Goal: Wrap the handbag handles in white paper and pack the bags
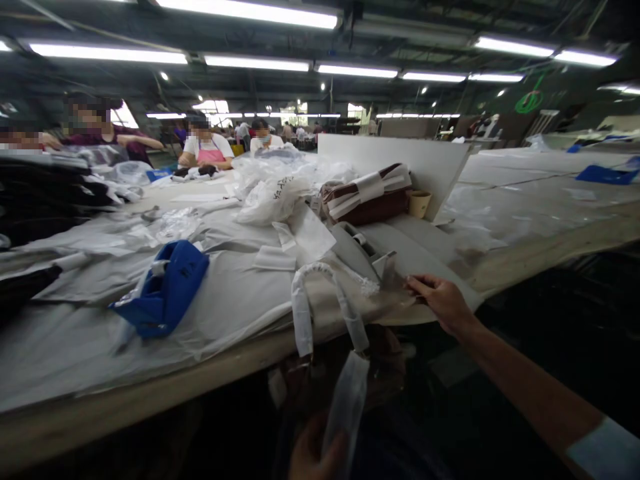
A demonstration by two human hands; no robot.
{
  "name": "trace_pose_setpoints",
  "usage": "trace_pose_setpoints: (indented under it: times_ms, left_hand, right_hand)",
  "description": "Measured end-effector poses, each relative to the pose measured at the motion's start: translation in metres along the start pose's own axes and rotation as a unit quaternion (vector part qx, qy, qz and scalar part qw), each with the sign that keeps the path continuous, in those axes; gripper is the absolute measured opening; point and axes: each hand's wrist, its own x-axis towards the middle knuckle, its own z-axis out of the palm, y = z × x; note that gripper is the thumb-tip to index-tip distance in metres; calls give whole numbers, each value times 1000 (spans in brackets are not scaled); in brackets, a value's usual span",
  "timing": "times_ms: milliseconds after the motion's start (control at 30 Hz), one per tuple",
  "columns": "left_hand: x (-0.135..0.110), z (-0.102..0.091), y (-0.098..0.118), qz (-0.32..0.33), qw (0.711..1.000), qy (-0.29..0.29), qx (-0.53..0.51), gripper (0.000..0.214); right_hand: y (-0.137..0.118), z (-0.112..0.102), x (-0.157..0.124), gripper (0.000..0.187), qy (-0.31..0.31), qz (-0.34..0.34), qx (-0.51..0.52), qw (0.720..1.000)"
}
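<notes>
Low in the view, my left hand [320, 450] is closed around a strap [349, 393] wrapped in white film. Above it rises an arched bag handle [301, 310], also wrapped in white, in front of the table edge. The dark bag [340, 373] below is mostly lost in shadow. At the table edge my right hand [443, 300] pinches the end of a clear, thin strip [395, 283], which looks like tape or film and is blurred. Just beyond that strip stands a grey tape dispenser [367, 248].
A blue tape dispenser [167, 287] sits on the covered table [235, 293]. Farther back are a brown bag [373, 200] with white wrapping, a paper cup [419, 203], crumpled plastic bags [275, 197] and a white panel [385, 157]. Co-workers [207, 147] are across the table.
</notes>
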Motion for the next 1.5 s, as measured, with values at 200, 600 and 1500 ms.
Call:
trace_pose_setpoints:
  times_ms: [200, 600, 1500]
  left_hand:
    - [-17, 3, 14, -31, 997, -35, -60, 55]
    - [-27, 7, 21, 57, 997, -2, 48, 34]
    - [-29, 1, 12, -130, 968, -51, -210, 66]
  right_hand:
    - [0, 7, -132, 34, -224, 95, -11, 970]
    - [63, 63, -205, 40, -282, 214, -42, 934]
    - [74, 49, -207, 38, -392, 185, 9, 901]
